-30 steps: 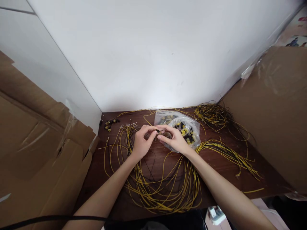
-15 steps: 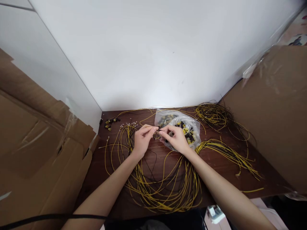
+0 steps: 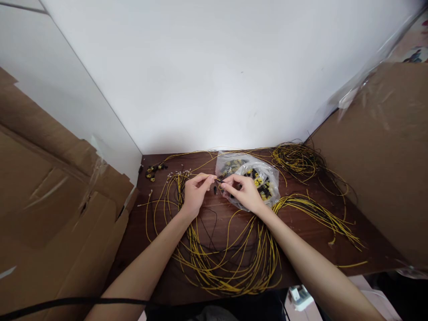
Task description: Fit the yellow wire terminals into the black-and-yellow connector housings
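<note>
Black slim piece (image 3: pixel 219 180): holds it pinched from opposite ends in left hand (image 3: pixel 196 191) and right hand (image 3: pixel 244 192), above brown table (image 3: pixel 297 220), near a clear bag (image 3: pixel 274 178) of yellow and black parts (image 3: pixel 261 183). Works amid looped wires (image 3: pixel 197 258), with a tangled coil (image 3: pixel 296 161) at far right and cardboard (image 3: pixel 374 151) on either side.

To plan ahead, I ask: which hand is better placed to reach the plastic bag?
Probably the right hand: it overlaps the plastic bag in view, while the left hand is farther. Both appear to pinch a thin dark piece.
</note>
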Tool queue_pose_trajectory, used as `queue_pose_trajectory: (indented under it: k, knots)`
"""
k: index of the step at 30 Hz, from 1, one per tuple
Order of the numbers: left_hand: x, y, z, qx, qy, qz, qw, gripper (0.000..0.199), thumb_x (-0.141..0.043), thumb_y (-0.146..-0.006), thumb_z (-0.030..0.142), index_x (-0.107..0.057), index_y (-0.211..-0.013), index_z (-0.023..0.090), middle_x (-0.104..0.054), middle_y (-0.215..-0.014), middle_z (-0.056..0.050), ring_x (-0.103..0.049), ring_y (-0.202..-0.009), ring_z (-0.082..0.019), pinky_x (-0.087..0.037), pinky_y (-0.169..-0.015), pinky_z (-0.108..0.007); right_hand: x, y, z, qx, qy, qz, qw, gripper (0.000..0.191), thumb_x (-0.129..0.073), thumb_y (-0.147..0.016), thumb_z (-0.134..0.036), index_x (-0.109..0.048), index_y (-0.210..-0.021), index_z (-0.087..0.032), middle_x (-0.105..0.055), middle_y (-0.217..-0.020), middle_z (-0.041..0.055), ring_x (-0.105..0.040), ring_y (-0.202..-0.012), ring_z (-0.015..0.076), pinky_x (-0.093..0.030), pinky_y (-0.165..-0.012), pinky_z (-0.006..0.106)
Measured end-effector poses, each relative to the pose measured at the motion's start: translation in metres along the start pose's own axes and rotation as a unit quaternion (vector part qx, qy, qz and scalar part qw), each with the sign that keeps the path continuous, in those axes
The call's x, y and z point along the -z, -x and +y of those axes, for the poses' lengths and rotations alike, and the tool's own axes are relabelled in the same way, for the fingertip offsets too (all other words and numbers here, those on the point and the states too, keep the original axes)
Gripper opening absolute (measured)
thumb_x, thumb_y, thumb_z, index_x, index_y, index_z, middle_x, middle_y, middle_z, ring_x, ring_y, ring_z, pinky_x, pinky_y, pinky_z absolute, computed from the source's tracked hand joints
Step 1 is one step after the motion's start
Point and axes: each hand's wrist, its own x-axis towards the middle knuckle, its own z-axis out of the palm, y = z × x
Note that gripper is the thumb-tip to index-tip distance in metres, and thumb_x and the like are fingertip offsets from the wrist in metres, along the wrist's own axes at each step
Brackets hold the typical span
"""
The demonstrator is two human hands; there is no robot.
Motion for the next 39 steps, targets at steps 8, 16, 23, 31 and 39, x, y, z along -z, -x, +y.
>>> queue_pose_trajectory:
  k: [8,16,23,31,39]
  knots:
    - [-0.0001,-0.0004,0.0025,0.001,-0.005,-0.044,0.999,0.013,-0.066,-0.071,0.027,-0.071,-0.073,0.016,-0.066,-0.076,-0.004,-0.052,-0.061,-0.01,-0.04,-0.057,-0.023,0.0002,0.0,0.0002,0.001,0.006,-0.009,1.0,0.021,-0.058,-0.081,-0.037,-0.064,-0.08,-0.016,-0.067,-0.063,0.0024,-0.061,-0.059,0.0156,-0.048,-0.061,0.027]
    - [0.0003,-0.0006,0.0005,0.012,-0.016,-0.025,0.999,0.015,-0.066,-0.071,0.029,-0.071,-0.078,0.016,-0.067,-0.075,-0.003,-0.053,-0.06,-0.01,-0.041,-0.058,-0.023,0.0015,-0.0001,-0.0003,-0.001,0.008,-0.009,1.0,0.021,-0.057,-0.082,-0.035,-0.063,-0.078,-0.016,-0.067,-0.063,0.0024,-0.061,-0.058,0.0148,-0.047,-0.061,0.026]
    - [-0.0002,0.0004,0.0029,0.021,-0.005,-0.009,1.0,0.013,-0.065,-0.072,0.027,-0.071,-0.075,0.016,-0.067,-0.075,-0.003,-0.053,-0.059,-0.01,-0.041,-0.057,-0.023,0.001,-0.0001,0.0006,-0.006,0.003,-0.015,1.0,0.022,-0.057,-0.081,-0.037,-0.063,-0.078,-0.016,-0.067,-0.063,0.0026,-0.061,-0.058,0.0153,-0.047,-0.06,0.026]
    - [0.0,-0.0006,0.0017,0.017,-0.008,-0.029,0.999,0.014,-0.067,-0.07,0.029,-0.071,-0.073,0.016,-0.067,-0.074,-0.003,-0.053,-0.06,-0.011,-0.043,-0.057,-0.023,0.0014,-0.0001,-0.0002,-0.001,0.007,-0.017,1.0,0.021,-0.057,-0.081,-0.037,-0.063,-0.079,-0.017,-0.067,-0.063,0.0025,-0.061,-0.059,0.0154,-0.048,-0.06,0.027]
    - [0.0009,-0.0011,-0.0006,0.019,-0.016,-0.032,0.999,0.017,-0.067,-0.069,0.031,-0.071,-0.076,0.016,-0.067,-0.074,-0.004,-0.052,-0.06,-0.01,-0.042,-0.058,-0.023,0.0009,0.0,0.002,0.004,0.022,-0.014,1.0,0.019,-0.058,-0.081,-0.035,-0.063,-0.08,-0.016,-0.067,-0.064,0.0021,-0.061,-0.059,0.0144,-0.047,-0.06,0.025]
